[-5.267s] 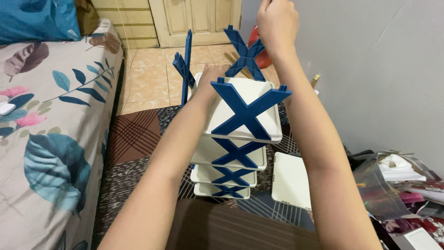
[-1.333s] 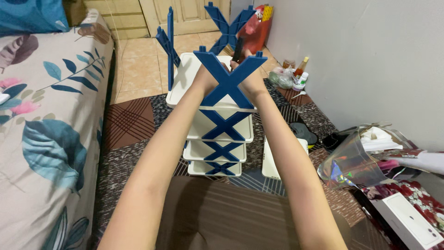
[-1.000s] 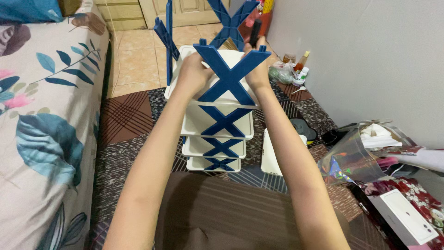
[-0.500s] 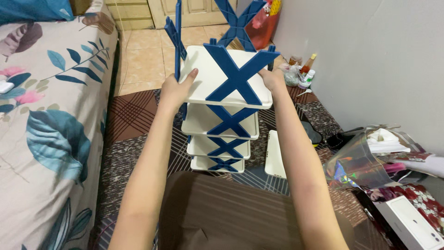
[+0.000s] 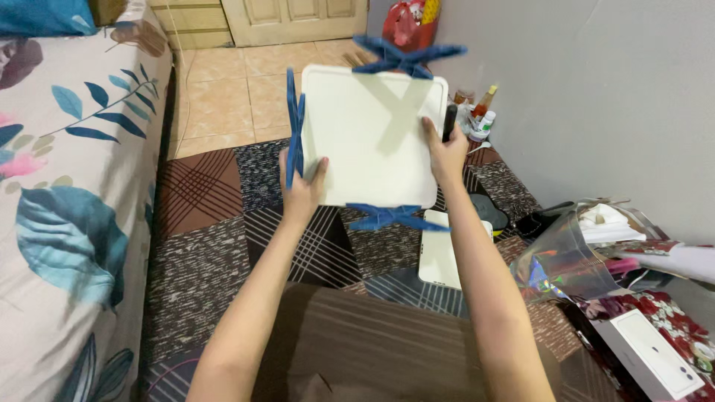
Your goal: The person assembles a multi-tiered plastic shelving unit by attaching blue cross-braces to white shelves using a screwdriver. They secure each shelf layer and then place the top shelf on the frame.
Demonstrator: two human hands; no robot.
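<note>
White plastic shelf rack (image 5: 369, 134) with blue cross braces (image 5: 387, 217) is seen from above. The left hand (image 5: 302, 190) grips its near-left corner. The right hand (image 5: 445, 152) clasps its right edge.

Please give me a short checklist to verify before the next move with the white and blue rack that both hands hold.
1. Left hand grips the white plastic shelf rack with blue X-shaped braces at its left edge: ok.
2. Right hand grips the right edge: ok.
3. Right hand also holds a dark slim tool: not ok.
4. All braces seated: cannot tell, blurred.
5. Loose white square panel lies below on the patterned mat: ok.
</note>
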